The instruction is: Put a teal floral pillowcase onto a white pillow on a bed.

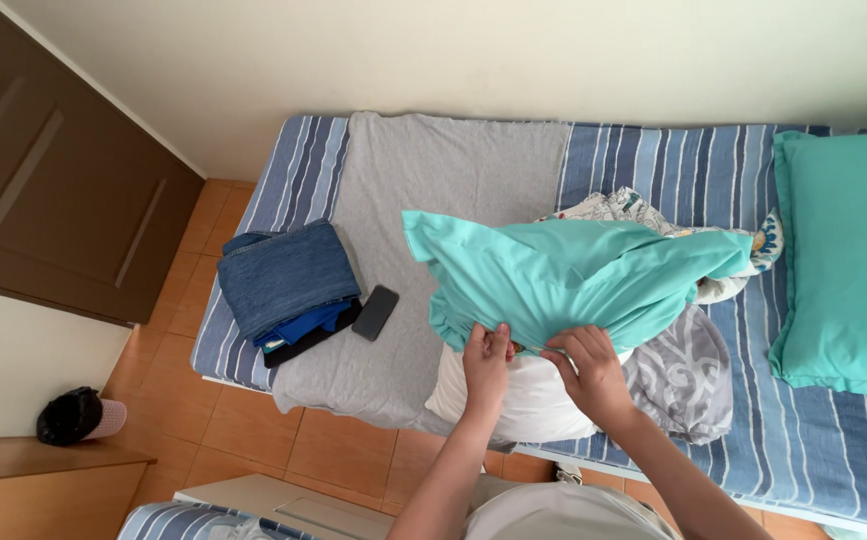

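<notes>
A turquoise pillowcase (pixel 564 275) is stretched over a white pillow (pixel 529 400) at the near edge of the bed. My left hand (pixel 487 357) pinches the open edge of the pillowcase from the left. My right hand (pixel 586 365) grips the same edge a little to the right. The white pillow sticks out below the case, between and under both hands. Part of the case hides a patterned cloth (pixel 624 207) behind it.
The bed has a blue striped sheet (pixel 694 170) with a grey cloth (pixel 434 190) laid over it. Folded denim and blue clothes (pixel 289 280) and a black phone (pixel 376 312) lie at the left. A second turquoise pillow (pixel 844 260) and a grey patterned cloth (pixel 689 375) lie right. A brown door (pixel 44 170) stands left.
</notes>
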